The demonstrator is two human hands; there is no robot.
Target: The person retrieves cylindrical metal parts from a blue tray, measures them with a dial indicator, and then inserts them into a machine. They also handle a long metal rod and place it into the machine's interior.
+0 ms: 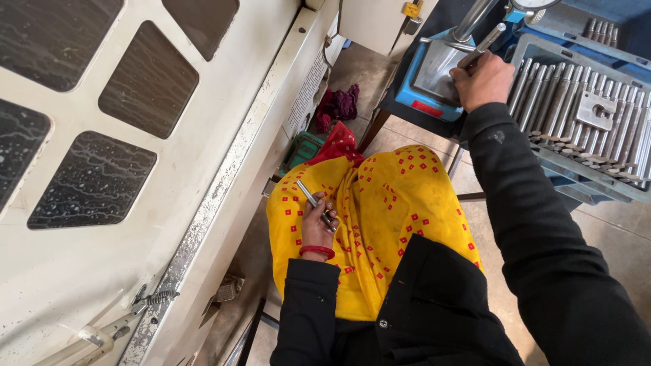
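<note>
Head view: the right hand point(483, 80), in the upper right of the frame, is clenched around a slim grey metal rod point(483, 45) whose long axis runs from the fist up and to the right, its free end pointing toward the blue-edged gauge stand point(434, 74). Just right of it a grey plastic tray point(614, 177) holds a row of similar metal pins point(563, 102) lying side by side. The left hand point(317, 227), at centre frame, rests on the yellow red-dotted cloth point(393, 217) and closes on a short silvery metal pin point(308, 194), its free end pointing up-left.
</note>
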